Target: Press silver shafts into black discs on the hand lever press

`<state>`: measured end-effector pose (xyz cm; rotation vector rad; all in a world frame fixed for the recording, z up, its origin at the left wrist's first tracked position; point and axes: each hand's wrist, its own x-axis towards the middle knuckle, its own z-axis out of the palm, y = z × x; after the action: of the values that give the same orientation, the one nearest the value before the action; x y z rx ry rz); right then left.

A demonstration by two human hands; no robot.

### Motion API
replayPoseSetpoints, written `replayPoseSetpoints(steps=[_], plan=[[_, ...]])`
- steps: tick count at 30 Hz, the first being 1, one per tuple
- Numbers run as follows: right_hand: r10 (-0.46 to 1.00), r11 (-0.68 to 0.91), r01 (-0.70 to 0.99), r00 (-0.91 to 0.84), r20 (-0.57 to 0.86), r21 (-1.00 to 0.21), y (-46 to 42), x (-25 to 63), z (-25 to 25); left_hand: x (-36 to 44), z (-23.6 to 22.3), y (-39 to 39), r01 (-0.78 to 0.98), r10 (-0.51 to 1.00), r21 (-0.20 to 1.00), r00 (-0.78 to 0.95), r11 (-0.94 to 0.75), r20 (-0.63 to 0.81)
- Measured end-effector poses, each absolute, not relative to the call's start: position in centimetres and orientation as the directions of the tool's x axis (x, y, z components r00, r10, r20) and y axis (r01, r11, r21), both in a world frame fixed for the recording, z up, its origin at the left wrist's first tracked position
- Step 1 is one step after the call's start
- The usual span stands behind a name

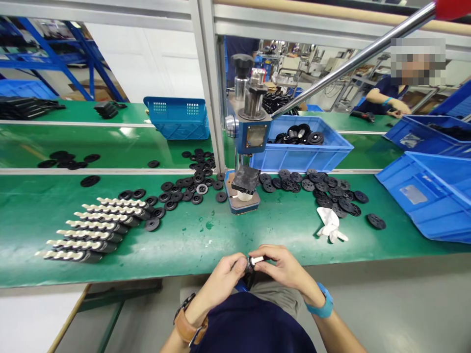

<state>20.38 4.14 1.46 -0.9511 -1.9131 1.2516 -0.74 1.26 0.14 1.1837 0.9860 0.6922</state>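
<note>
Near the table's front edge, my left hand (228, 272) is closed on the dark end of a small black part with a white stem (256, 260). From the other side, my right hand (282, 266) pinches the same part by its white end, with something dark at the fingertips that I cannot make out. The lower side of the part is hidden by my fingers. Beyond my hands stands a blue hand press (253, 135) with a black block (246, 180) on its base.
Rows of black parts with wavy white tops (90, 228) lie at left. Black discs (180, 189) spread left of the press, and more discs (327, 189) at right beside a white glove (330, 225). Blue bins (305, 159) stand behind. A co-worker (390, 93) sits across the bench.
</note>
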Motion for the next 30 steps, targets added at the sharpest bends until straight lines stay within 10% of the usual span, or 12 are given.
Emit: replayPoseSetpoints(steps=[7, 22, 30], plan=[[0.853, 0.161, 0.201, -0.521, 0.034, -0.966, 3.2, 19.1, 1.7, -0.9, 0.0, 0.0, -0.094, 0.793, 0.862, 0.451, 0.499, -0.410], [0.887, 0.106, 0.156, -0.461, 0.023, -0.982, 1.2, 15.1, 1.8, -2.7, -0.7, -2.2, -0.352, 0.868, 0.818, 0.377, 0.456, -0.322], [0.957, 0.265, 0.564, -0.250, 0.145, -0.782, 9.6, 20.5, 1.4, -3.1, -1.6, -1.2, -0.380, 0.894, 0.829, 0.345, 0.410, -0.284]])
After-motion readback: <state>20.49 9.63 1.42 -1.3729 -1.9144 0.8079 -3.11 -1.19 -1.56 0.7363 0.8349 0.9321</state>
